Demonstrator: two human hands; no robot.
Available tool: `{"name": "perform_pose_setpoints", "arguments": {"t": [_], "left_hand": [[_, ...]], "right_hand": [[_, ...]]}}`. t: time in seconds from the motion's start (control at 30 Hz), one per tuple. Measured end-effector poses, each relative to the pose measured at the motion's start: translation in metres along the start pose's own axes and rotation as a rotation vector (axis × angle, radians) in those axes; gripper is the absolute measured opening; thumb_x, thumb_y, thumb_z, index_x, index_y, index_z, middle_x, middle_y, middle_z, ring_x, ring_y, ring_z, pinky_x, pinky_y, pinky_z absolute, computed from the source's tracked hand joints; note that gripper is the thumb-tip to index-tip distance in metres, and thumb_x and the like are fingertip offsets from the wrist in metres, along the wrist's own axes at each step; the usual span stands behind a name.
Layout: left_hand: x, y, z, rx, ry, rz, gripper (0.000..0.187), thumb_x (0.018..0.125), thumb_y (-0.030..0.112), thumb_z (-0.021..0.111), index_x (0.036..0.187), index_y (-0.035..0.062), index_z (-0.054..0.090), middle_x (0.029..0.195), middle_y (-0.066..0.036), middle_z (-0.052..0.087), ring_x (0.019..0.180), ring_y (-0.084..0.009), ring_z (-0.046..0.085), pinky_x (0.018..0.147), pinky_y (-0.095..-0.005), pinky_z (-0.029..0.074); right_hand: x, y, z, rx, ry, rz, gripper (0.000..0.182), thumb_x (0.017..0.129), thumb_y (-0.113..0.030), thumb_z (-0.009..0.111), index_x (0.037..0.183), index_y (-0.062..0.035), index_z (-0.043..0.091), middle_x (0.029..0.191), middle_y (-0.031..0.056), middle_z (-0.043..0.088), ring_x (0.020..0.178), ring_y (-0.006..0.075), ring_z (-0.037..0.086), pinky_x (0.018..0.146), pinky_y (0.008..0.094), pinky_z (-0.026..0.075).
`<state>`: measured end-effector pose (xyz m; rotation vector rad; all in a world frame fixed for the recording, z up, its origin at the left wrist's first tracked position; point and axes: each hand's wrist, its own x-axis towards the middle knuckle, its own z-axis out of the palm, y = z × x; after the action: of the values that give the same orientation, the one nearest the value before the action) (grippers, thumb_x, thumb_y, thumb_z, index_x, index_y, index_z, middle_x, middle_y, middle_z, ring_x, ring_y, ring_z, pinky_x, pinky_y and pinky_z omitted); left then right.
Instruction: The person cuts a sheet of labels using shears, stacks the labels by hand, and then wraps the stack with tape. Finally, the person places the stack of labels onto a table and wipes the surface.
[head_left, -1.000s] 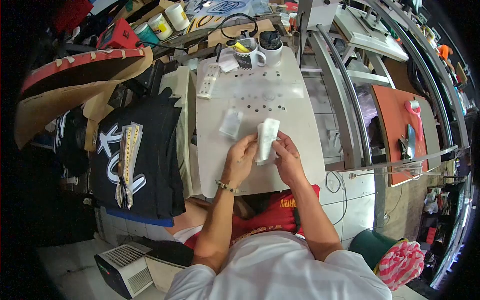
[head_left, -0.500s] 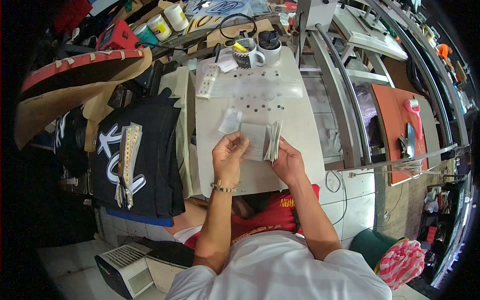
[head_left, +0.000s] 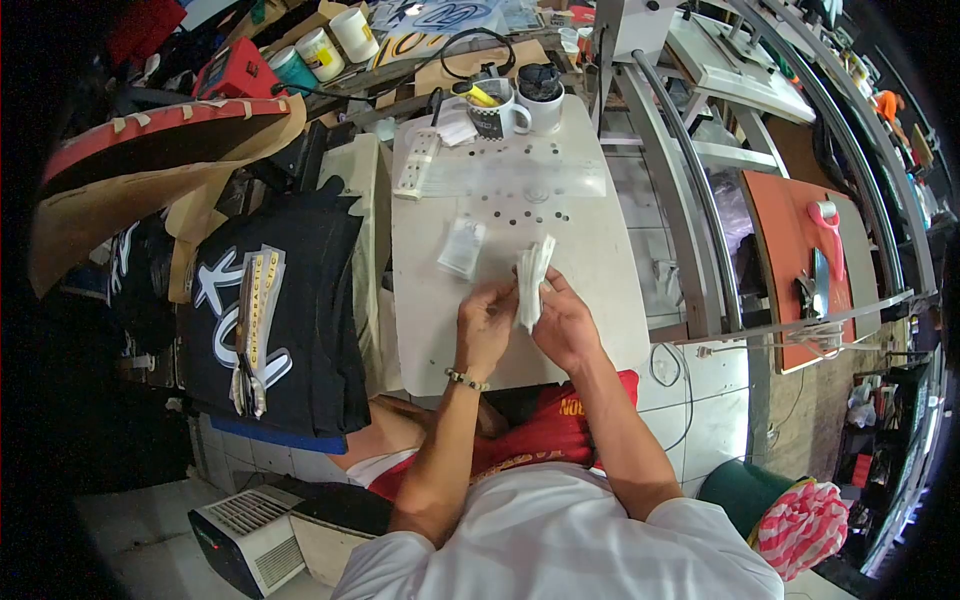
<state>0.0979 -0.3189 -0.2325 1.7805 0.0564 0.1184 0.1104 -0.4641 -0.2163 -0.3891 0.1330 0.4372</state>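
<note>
A thin stack of white paper-like packets (head_left: 534,285) stands nearly edge-on above the front part of the white board table (head_left: 430,340). My right hand (head_left: 568,328) is closed around the stack's right side, thumb and fingers pressed on it. Against its left side, the fingers of my left hand (head_left: 485,325) are bent and pinching at the edge, partly hidden. Beyond my left hand lies a small translucent packet (head_left: 461,248) flat on the board. Small dark round pieces (head_left: 527,216) are scattered in rows further back, near a clear plastic strip (head_left: 510,178).
A white power strip (head_left: 415,168), a mug with tools (head_left: 490,118) and another mug (head_left: 540,105) stand at the back. To the left is a pile of black fabric (head_left: 310,300); a metal frame (head_left: 670,190) rises on the right.
My left hand has moved right, bringing the flat sheet-like packet it held apart against the stack. The stack has shifted slightly left and is seen more edge-on.
</note>
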Motion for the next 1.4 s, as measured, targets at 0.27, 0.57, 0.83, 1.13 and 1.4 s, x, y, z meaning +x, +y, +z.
{"name": "perform_pose_setpoints", "arguments": {"t": [0.27, 0.57, 0.83, 1.13, 1.4], "left_hand": [[0.023, 0.026, -0.027, -0.32, -0.053, -0.135, 0.029, 0.096, 0.016, 0.065, 0.121, 0.0002, 0.059, 0.102, -0.007, 0.067, 0.089, -0.0152, 0.062, 0.08, -0.0311, 0.051], [0.096, -0.01, -0.073, 0.284, -0.034, -0.224, 0.039, 0.084, 0.02, 0.071, 0.115, -0.0027, 0.062, 0.106, -0.018, 0.066, 0.096, -0.028, 0.064, 0.086, -0.0381, 0.051], [0.095, 0.001, -0.048, 0.844, 0.074, -0.26, 0.061, 0.073, 0.038, 0.077, 0.109, -0.0095, 0.062, 0.118, -0.033, 0.056, 0.118, -0.0473, 0.049, 0.101, -0.0496, 0.042], [0.11, 0.009, -0.044, 0.753, 0.145, -0.353, 0.06, 0.066, 0.03, 0.081, 0.103, -0.0128, 0.062, 0.104, -0.029, 0.067, 0.096, -0.0394, 0.068, 0.085, -0.043, 0.055], [0.105, 0.018, -0.035, 0.818, 0.172, -0.378, 0.068, 0.063, 0.032, 0.083, 0.108, -0.0124, 0.06, 0.117, -0.03, 0.062, 0.108, -0.0401, 0.064, 0.092, -0.0433, 0.052]], "right_hand": [[0.03, 0.015, 0.012, -0.472, 0.273, -0.231, 0.039, 0.089, -0.001, 0.069, 0.123, -0.0005, 0.05, 0.115, 0.0135, 0.064, 0.106, 0.0188, 0.061, 0.094, 0.0331, 0.047], [0.088, 0.031, 0.006, -0.856, 0.122, -0.289, 0.039, 0.09, -0.007, 0.068, 0.124, 0.0039, 0.054, 0.111, 0.0121, 0.068, 0.1, 0.0148, 0.063, 0.08, 0.0279, 0.05], [0.086, 0.035, -0.002, -1.023, 0.126, -0.306, 0.047, 0.091, -0.005, 0.06, 0.135, 0.0068, 0.047, 0.127, 0.0162, 0.06, 0.108, 0.0208, 0.061, 0.089, 0.0308, 0.05], [0.096, 0.045, -0.007, -0.74, 0.128, -0.227, 0.051, 0.091, -0.003, 0.059, 0.138, -0.0015, 0.039, 0.127, 0.0109, 0.052, 0.108, 0.0189, 0.056, 0.088, 0.0315, 0.05], [0.089, 0.041, -0.002, -0.722, 0.132, -0.188, 0.053, 0.09, 0.0, 0.054, 0.139, -0.002, 0.036, 0.128, 0.0129, 0.052, 0.107, 0.0203, 0.056, 0.086, 0.0319, 0.05]]}}
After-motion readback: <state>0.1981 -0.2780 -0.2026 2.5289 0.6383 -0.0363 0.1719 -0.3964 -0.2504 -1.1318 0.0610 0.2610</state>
